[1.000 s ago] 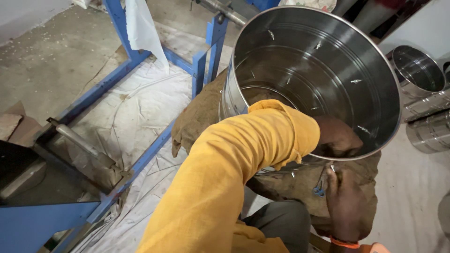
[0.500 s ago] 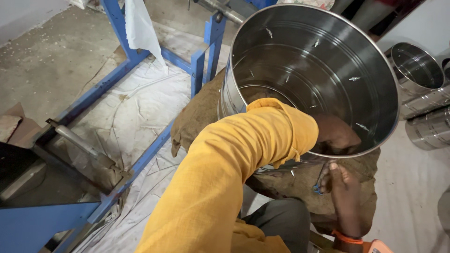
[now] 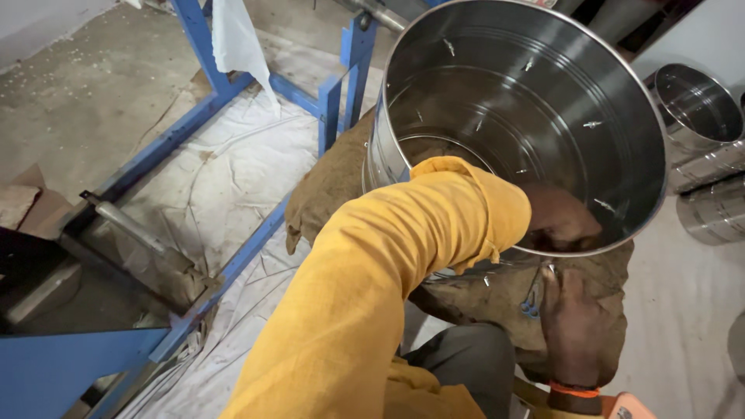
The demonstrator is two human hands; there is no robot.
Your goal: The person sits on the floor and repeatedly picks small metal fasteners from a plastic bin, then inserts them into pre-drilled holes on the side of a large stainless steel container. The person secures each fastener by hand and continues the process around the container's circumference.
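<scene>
left hand (image 3: pixel 560 221) reaches inside the steel drum (image 3: pixel 497 101), grip hidden; right hand (image 3: pixel 578 330) pinches a small blue tool (image 3: pixel 531 299) under its near rim.

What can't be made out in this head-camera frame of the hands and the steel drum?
- Left hand: inside the steel drum, its fingers hidden by the rim and yellow sleeve; grip unclear.
- Right hand: fingers press a small blue-handled tool under the drum; its tip is hidden.
- Second drum: cut off by the right edge.
</scene>
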